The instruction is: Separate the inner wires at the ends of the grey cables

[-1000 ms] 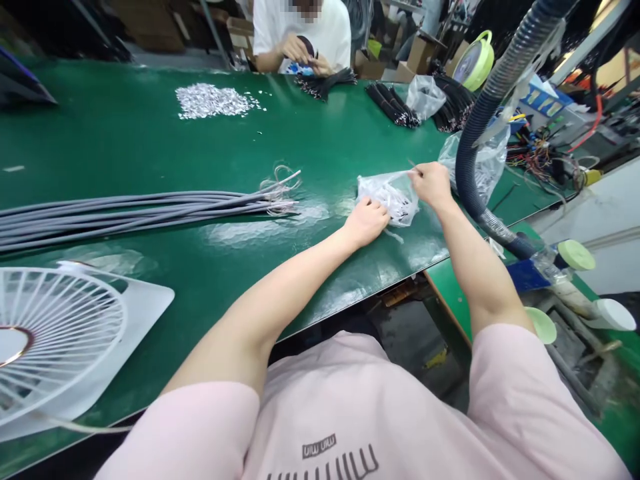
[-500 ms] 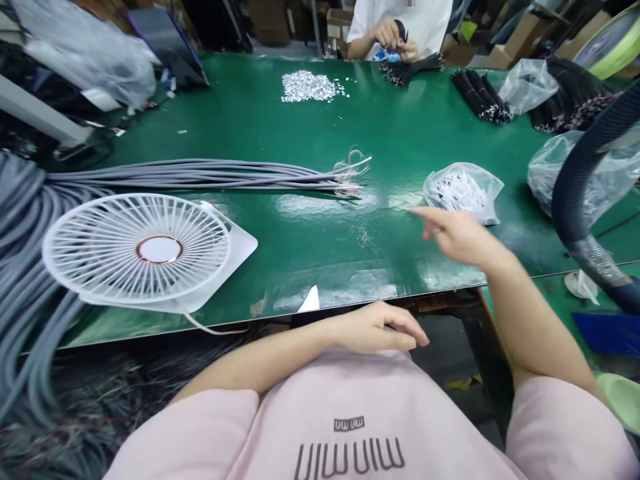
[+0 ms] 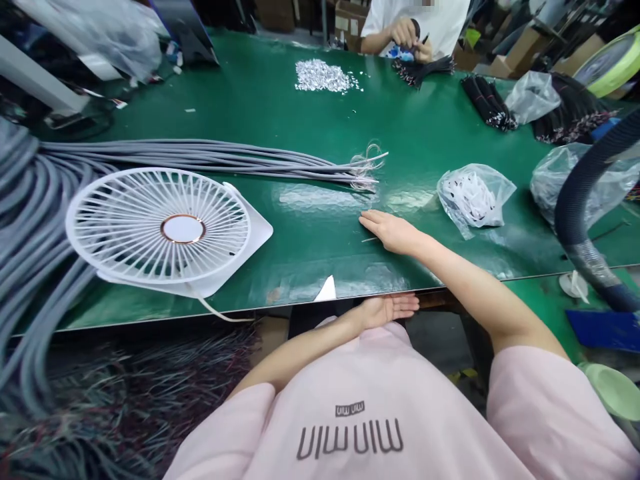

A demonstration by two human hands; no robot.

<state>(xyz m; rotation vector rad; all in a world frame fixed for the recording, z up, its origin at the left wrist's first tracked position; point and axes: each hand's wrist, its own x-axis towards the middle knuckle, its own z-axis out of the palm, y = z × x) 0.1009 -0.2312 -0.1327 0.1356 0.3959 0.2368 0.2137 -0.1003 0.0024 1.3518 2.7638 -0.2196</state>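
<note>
My right hand (image 3: 393, 230) lies on the green tabletop with its fingers stretched out and holds nothing. Fine thread scraps (image 3: 369, 239) show beside its fingers; the hand hides most of that spot. Just under the table's front edge, my left hand (image 3: 391, 309) is turned palm up, fingers extended and empty. Beyond the right hand are the frayed ends of a bundle of grey cables (image 3: 320, 171). To the right stands a clear plastic bag of small white pieces (image 3: 473, 195), apart from both hands.
A white fan (image 3: 165, 227) lies at the left, its cord over the edge. A white triangular scrap (image 3: 327, 289) is at the front edge. Silvery bits (image 3: 323, 75) and black wire bundles (image 3: 487, 101) lie farther back. A dark flexible hose (image 3: 580, 200) rises right. A co-worker's hands (image 3: 410, 40) work opposite.
My right hand has moved left, from beside the bag to the thread scraps, and flattened. My left hand has turned palm up and come closer to the table edge. The view has shifted slightly.
</note>
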